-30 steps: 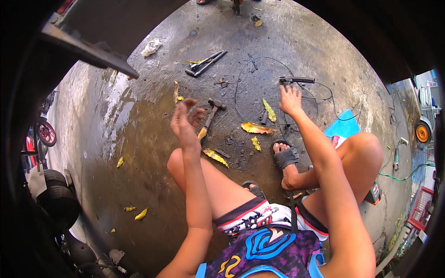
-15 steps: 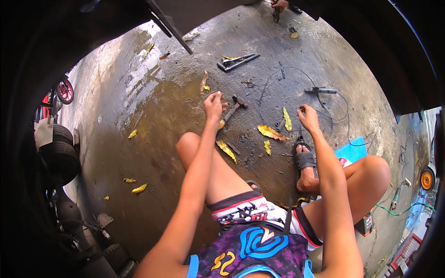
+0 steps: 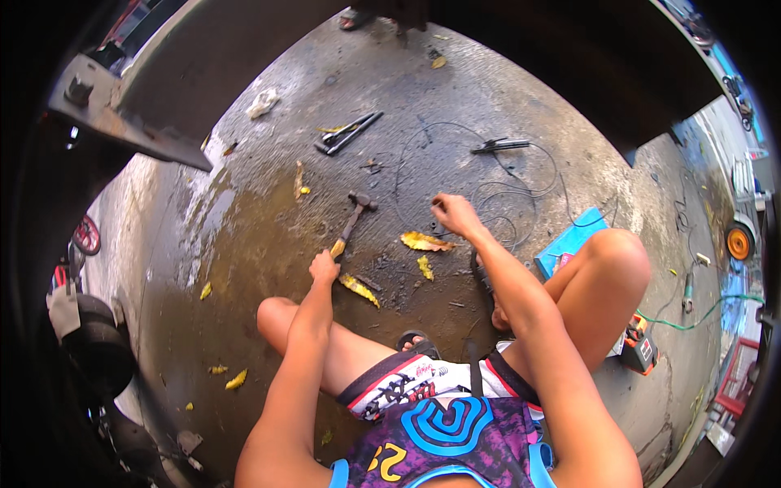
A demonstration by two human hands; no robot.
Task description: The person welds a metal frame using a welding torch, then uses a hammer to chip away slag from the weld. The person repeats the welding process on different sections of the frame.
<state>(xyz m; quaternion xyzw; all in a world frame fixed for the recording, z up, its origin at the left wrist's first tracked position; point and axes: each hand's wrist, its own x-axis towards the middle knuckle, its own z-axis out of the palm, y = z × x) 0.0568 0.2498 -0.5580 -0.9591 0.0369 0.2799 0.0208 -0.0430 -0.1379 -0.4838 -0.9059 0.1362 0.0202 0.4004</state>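
Observation:
My left hand (image 3: 324, 265) is closed around the lower end of a hammer's (image 3: 358, 210) wooden handle; the hammer lies along the wet concrete, head away from me. My right hand (image 3: 454, 213) is held over the concrete above a yellow leaf (image 3: 427, 241), fingers curled; anything in them is too small or hidden to make out. Just beyond it, thin black cable (image 3: 525, 191) loops around, running to a black clamp-like tool (image 3: 496, 146). Several dark metal bars or tools (image 3: 348, 132) lie farther off, near scattered debris.
Dark metal framework (image 3: 138, 106) overhangs the top. At left stand tyres (image 3: 98, 346) and a red-rimmed wheel (image 3: 86, 234). Beside my right leg are a blue flat object (image 3: 569, 237) and an orange-black case (image 3: 639, 351). A wheeled machine (image 3: 739, 241) is at right; another person's foot (image 3: 351, 20) shows at top.
My left hand has come down and back toward me onto the hammer handle and closed. My right hand has shifted slightly forward and left. The camera view has swung about.

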